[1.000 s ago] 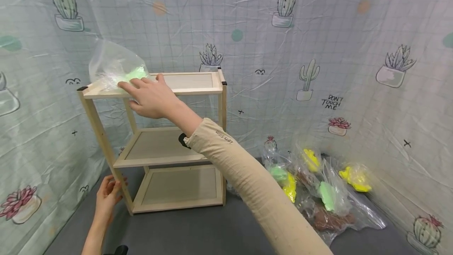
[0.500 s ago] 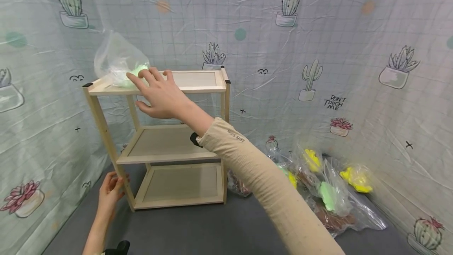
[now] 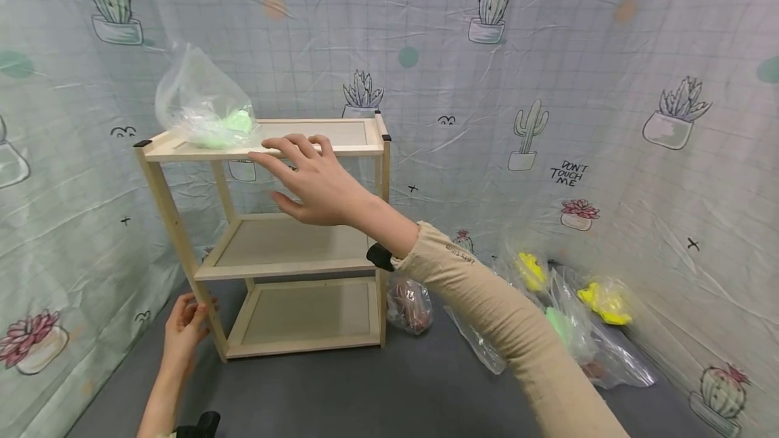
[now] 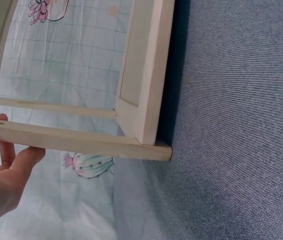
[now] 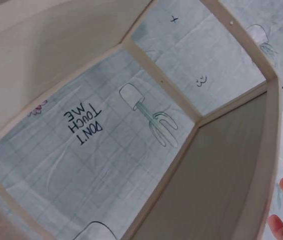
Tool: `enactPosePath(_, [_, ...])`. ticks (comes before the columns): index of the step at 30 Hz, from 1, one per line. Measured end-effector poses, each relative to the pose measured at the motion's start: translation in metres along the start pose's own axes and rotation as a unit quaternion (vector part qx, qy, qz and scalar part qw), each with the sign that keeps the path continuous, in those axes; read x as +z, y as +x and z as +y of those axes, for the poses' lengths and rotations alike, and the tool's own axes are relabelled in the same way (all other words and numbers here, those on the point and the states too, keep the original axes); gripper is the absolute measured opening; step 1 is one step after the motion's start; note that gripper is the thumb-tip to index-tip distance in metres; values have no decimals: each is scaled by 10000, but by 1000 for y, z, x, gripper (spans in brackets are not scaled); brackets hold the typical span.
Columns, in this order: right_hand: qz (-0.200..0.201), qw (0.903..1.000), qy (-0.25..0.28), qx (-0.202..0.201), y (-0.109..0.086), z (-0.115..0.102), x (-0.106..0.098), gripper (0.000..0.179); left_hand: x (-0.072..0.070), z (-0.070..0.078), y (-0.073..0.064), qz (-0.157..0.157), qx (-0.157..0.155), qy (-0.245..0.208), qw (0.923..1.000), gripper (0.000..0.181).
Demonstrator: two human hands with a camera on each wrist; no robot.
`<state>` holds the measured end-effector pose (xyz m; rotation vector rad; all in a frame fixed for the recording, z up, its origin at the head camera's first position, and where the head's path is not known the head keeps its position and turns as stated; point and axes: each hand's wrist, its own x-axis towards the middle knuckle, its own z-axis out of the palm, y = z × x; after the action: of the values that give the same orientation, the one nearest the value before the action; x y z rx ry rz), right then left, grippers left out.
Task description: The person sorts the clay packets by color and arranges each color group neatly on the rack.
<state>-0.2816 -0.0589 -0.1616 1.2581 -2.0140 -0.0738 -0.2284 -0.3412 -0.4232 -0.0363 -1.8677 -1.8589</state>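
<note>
A pale backdrop printed with cacti (image 3: 453, 90) hangs behind both hands, and under them spreads a dark grey tabletop (image 3: 328, 397). On it, directly beyond the right hand (image 3: 322, 184) and to the right of the left hand (image 3: 184, 326), stands a three-tier wooden shelf unit (image 3: 286, 235), upright. From the right hand's wrist a beige sleeve (image 3: 511, 323) runs down and away to the right. Past that sleeve, low to the right of the hand, sits a heap of clear bags (image 3: 581, 343) with yellow and green lumps inside, partly hidden by the arm. Up and to the left of the right hand, a clear bag with a light green lump (image 3: 203, 110) rests on the left end of the top tier, apart from the fingers. That hand is spread loosely, holding nothing, before the top tier's front rail; I can't tell whether a fingertip brushes it. The left hand grips the left front post (image 3: 174, 228) low down, thumb and fingers round it. Below the right hand's wrist, a bag of brown stuff (image 3: 409, 306) lies beside the unit.
</note>
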Motion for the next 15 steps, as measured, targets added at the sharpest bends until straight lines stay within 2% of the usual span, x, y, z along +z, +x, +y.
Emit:
enactPosePath(1, [83,9999,34,-50,-4,1,-1,51,-4,-8,3,-24,42,51,10000,16])
enactPosePath(4, [310,9993,122,-193,-19,4,-2,48,-3,-11,5,61,-48,131,9999,17])
enactPosePath(7, [534,9980,194,-289,-37,8,-1,46,-1,-8,3,123,-71,100,9998,15])
enactPosePath(8, [597,9975,213,-299,-44,10,0,45,3,0,0,175,-148,60,9997,14])
enactPosePath(15, [1152,9929,275,-95,-100,21,15,41,2,1,-1,108,-95,-92,9999,16])
